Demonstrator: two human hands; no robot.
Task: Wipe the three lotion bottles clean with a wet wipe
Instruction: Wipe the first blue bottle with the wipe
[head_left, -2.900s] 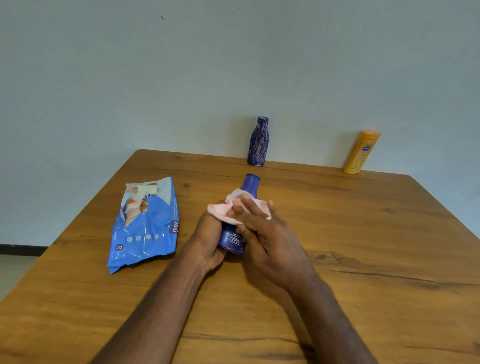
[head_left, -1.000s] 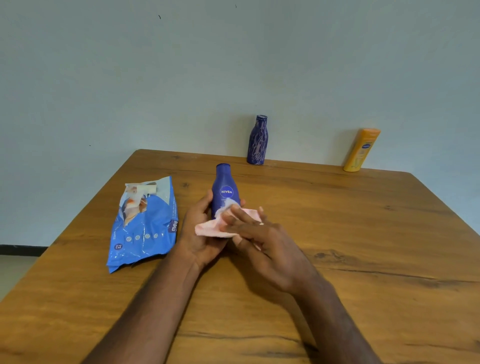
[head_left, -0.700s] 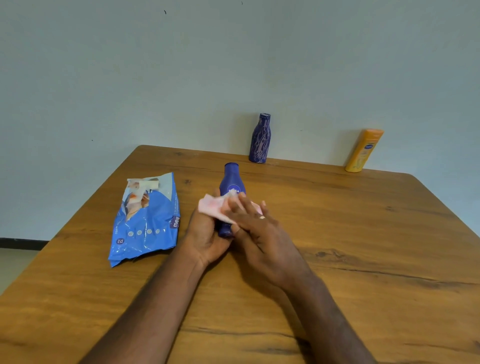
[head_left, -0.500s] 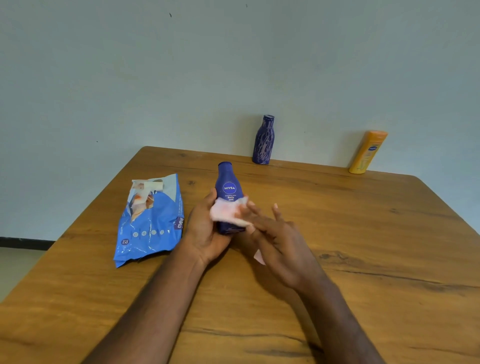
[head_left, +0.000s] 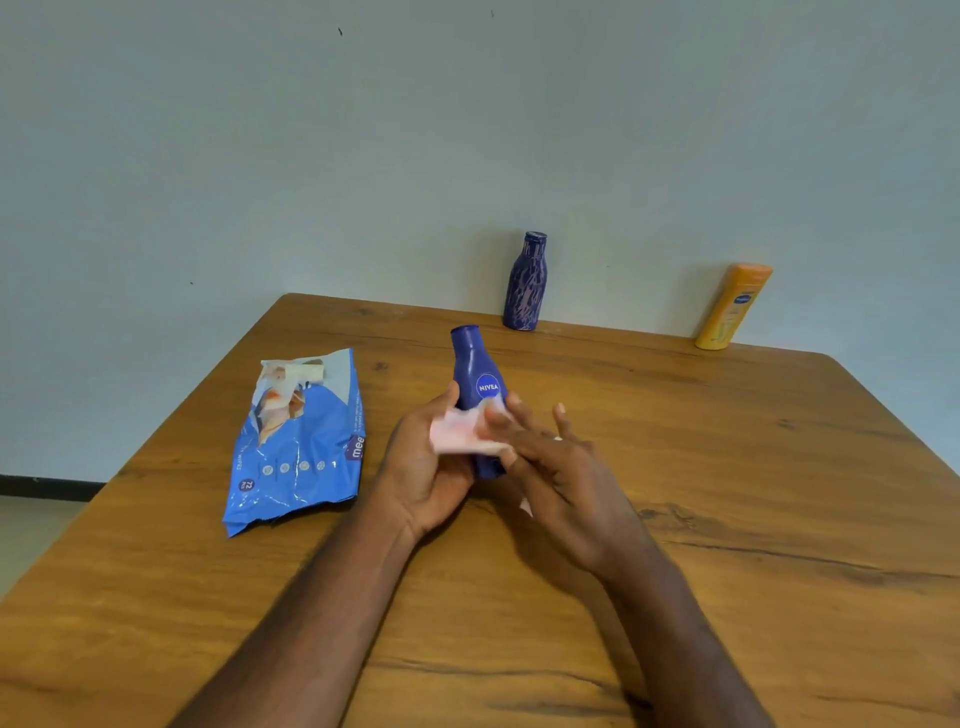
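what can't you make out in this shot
Head view, the only one:
- Lower part of the Nivea bottle: hidden by the pink wipe and both hands.
- Left hand grip: fingers behind the bottle.
- Orange bottle label: too small.
- Wipes pack small print: too small.

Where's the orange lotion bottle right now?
In the head view the orange lotion bottle is at the table's far right edge, leaning against the wall, to the right of the patterned purple bottle.
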